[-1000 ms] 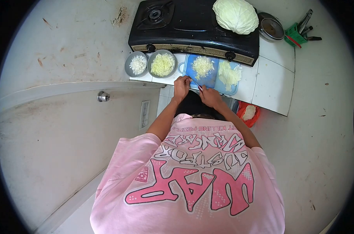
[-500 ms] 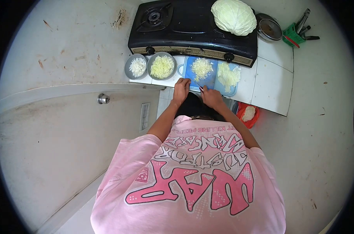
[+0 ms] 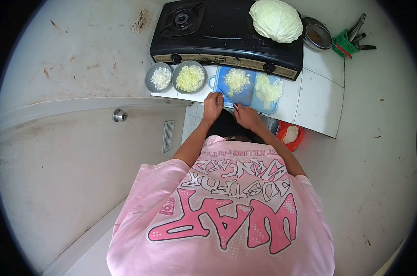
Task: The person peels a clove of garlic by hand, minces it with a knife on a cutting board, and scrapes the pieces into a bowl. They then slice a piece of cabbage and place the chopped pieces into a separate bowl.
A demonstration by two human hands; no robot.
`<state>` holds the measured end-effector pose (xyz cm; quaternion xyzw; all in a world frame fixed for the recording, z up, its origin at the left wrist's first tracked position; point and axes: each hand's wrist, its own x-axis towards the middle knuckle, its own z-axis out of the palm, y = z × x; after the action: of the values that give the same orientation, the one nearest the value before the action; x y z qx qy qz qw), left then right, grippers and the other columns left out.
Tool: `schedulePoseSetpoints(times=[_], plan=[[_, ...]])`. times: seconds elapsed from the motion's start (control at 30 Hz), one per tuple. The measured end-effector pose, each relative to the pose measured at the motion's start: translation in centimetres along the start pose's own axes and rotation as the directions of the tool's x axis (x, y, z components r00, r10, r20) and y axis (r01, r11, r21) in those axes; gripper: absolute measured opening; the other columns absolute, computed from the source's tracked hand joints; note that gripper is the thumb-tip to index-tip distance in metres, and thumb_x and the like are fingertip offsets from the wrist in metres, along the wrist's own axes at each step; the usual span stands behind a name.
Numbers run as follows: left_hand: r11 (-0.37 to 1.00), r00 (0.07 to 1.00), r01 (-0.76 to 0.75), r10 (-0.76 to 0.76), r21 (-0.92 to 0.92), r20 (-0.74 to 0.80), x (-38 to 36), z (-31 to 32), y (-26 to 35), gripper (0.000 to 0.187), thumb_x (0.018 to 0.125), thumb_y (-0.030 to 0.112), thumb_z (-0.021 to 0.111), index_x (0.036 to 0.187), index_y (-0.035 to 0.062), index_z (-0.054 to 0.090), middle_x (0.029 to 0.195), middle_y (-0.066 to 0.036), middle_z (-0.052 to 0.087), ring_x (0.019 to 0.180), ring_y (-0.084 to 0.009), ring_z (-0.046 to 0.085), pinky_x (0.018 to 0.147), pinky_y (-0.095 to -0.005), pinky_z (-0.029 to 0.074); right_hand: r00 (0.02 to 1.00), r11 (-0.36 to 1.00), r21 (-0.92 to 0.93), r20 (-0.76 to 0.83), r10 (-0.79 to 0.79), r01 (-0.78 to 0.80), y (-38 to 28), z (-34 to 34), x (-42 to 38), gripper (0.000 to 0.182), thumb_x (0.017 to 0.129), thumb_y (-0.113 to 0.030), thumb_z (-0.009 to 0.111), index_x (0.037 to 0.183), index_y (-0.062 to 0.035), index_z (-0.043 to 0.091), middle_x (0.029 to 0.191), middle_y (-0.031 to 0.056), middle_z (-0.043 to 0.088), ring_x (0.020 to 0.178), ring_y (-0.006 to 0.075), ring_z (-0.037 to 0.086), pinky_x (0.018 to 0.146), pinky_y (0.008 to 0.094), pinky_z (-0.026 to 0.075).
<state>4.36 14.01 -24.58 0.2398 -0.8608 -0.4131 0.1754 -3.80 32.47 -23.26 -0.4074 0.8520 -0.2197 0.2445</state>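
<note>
My right hand [image 3: 248, 117] is closed round the handle of a knife [image 3: 227, 98]. Its blade slants up and left over the front of the blue cutting board [image 3: 246, 94], close to my left fingertips. At the board's front left edge my left hand [image 3: 212, 107] has its fingers curled together; a small pale bit shows at the tips, too small to name. Just beyond the blade lies a pile of finely chopped cabbage [image 3: 237, 81]. Flat cabbage leaves [image 3: 268, 89] rest on the board's right part.
Left of the board stand a grey bowl of pale green shreds [image 3: 190, 78] and a smaller bowl of white pieces [image 3: 161, 78]. Behind is a black gas stove [image 3: 217, 30] bearing a whole cabbage [image 3: 276, 20]. A lidded pot [image 3: 317, 34] and green utensil basket [image 3: 345, 43] stand right.
The knife blade has swung up and left, nearer my left fingertips, and more of it shows. My left hand stays at almost the same spot. The board's contents look the same.
</note>
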Motion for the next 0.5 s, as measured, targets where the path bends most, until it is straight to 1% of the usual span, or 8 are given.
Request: schedulePoseSetpoints(times=[0.07, 0.17, 0.27, 0.37, 0.47, 0.5], plan=[[0.995, 0.995, 0.067, -0.072, -0.073, -0.068, -0.02, 0.70, -0.13, 0.012, 0.087, 0.000, 0.067, 0.098, -0.0027, 0.071, 0.083, -0.019, 0.067, 0.072, -0.0297, 0.068, 0.068, -0.0387, 0.056, 1.000, 1.000, -0.005, 0.015, 0.006, -0.006, 0.05, -0.03, -0.01, 0.034, 0.098, -0.030, 0.055, 0.111, 0.0015, 0.056, 0.077, 0.0262, 0.069, 0.072, 0.0456, 0.070, 0.067, 0.0562, 0.058], [0.993, 0.990, 0.119, -0.120, -0.018, -0.068, -0.27, 0.68, 0.12, 0.009, 0.088, 0.001, 0.067, 0.095, -0.0035, 0.071, 0.081, -0.019, 0.068, 0.069, -0.0282, 0.068, 0.069, -0.0378, 0.056, 1.000, 1.000, 0.001, 0.027, 0.000, 0.000, 0.18, 0.05, 0.03, 0.035, 0.098, -0.030, 0.055, 0.111, 0.0022, 0.055, 0.077, 0.0261, 0.069, 0.071, 0.0456, 0.070, 0.067, 0.0564, 0.058], [0.990, 0.986, 0.135, -0.138, -0.038, -0.094, -0.61, 0.68, 0.28, 0.009, 0.088, 0.002, 0.067, 0.093, -0.0036, 0.072, 0.081, -0.019, 0.068, 0.070, -0.0281, 0.069, 0.068, -0.0367, 0.056, 1.000, 1.000, -0.005, 0.022, -0.014, 0.015, 0.24, 0.14, -0.01, 0.035, 0.098, -0.030, 0.055, 0.111, 0.0024, 0.055, 0.077, 0.0258, 0.069, 0.071, 0.0453, 0.070, 0.067, 0.0562, 0.058], [0.992, 0.989, 0.122, -0.121, 0.004, -0.084, -0.42, 0.40, 0.65, 0.010, 0.088, 0.002, 0.067, 0.093, -0.0030, 0.074, 0.082, -0.019, 0.068, 0.070, -0.0280, 0.069, 0.068, -0.0365, 0.055, 0.999, 0.999, 0.000, -0.007, -0.054, 0.054, 0.50, 0.42, -0.03, 0.035, 0.099, -0.031, 0.056, 0.113, 0.0014, 0.054, 0.073, 0.0269, 0.067, 0.067, 0.0470, 0.068, 0.063, 0.0568, 0.056], [0.991, 0.987, 0.122, -0.126, -0.049, -0.101, -0.46, 0.67, 0.24, 0.010, 0.087, 0.002, 0.067, 0.093, -0.0022, 0.074, 0.082, -0.020, 0.068, 0.069, -0.0279, 0.069, 0.068, -0.0368, 0.055, 0.998, 0.997, -0.043, -0.003, -0.068, 0.068, 0.60, 0.76, 0.15, 0.036, 0.098, -0.030, 0.057, 0.112, 0.0028, 0.054, 0.073, 0.0260, 0.068, 0.066, 0.0458, 0.069, 0.062, 0.0558, 0.056], [0.992, 0.987, 0.122, -0.125, -0.034, -0.100, -0.37, 0.58, 0.45, 0.010, 0.087, 0.002, 0.067, 0.092, -0.0020, 0.074, 0.082, -0.020, 0.068, 0.069, -0.0278, 0.069, 0.068, -0.0368, 0.055, 0.997, 0.996, -0.045, -0.010, -0.076, 0.076, 0.49, 0.71, 0.30, 0.035, 0.098, -0.030, 0.057, 0.112, 0.0029, 0.054, 0.072, 0.0255, 0.068, 0.066, 0.0454, 0.069, 0.062, 0.0556, 0.056]])
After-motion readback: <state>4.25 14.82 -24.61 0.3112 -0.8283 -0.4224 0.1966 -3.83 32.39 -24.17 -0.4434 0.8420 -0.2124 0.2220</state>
